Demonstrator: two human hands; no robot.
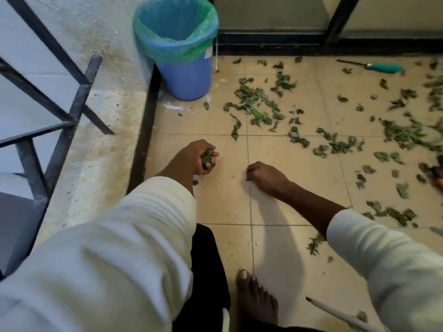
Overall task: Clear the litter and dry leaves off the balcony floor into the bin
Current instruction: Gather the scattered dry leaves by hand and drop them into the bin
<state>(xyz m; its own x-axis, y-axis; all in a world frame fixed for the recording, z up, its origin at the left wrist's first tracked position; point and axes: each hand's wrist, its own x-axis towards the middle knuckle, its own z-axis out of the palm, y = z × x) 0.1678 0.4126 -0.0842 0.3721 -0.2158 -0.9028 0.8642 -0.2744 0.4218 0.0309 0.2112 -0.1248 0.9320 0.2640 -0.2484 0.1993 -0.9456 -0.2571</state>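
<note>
Leaves (254,101) lie scattered over the floor (287,188) beyond and right of the right hand (265,174), whose curled fingers press down on a few scraps; the left hand (200,156) clutches a bunch, the bin (184,75) beyond it

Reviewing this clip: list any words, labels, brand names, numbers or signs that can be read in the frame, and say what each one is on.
No readable text anywhere in this frame.
Small white tag hanging by the blue bin: no legible print; too small and blurred to tell whether it carries any.
Teal-handled tool on the floor: no marking can be made out.
Green bin liner, floor tiles, sleeves: plain, no print visible.
</note>
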